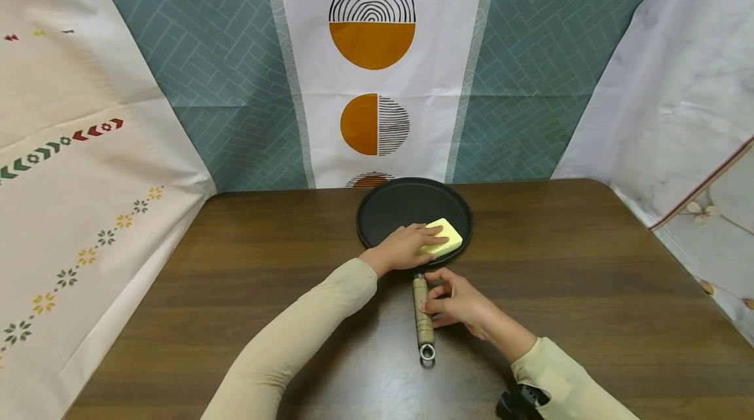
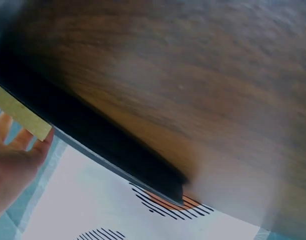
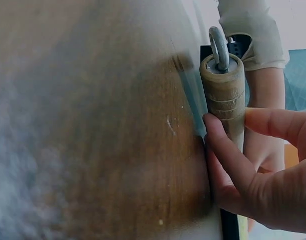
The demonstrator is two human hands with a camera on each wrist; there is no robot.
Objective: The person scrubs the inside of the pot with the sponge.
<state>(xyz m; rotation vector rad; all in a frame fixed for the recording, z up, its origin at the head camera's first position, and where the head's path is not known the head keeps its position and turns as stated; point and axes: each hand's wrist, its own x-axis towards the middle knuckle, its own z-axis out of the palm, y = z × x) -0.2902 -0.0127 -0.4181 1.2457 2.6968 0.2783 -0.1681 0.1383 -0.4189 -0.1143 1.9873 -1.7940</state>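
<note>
Gripping a blocky sponge (image 1: 446, 241) on a round pan (image 1: 403, 207) is the left hand (image 1: 404, 247), the right hand (image 1: 459, 302) pinching the wooden handle (image 1: 423, 326).

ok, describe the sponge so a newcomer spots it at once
On the brown wooden table, a round black pan sits by the far edge. On the pan's near right part, under the fingers of the left hand, is the sponge. It's a small pale-yellow block, unlike the dark pan and its tan handle.

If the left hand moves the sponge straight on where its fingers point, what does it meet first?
Probably the pan's right rim, just past the sponge; the rim's height is unclear, so the left hand might pass over.
</note>
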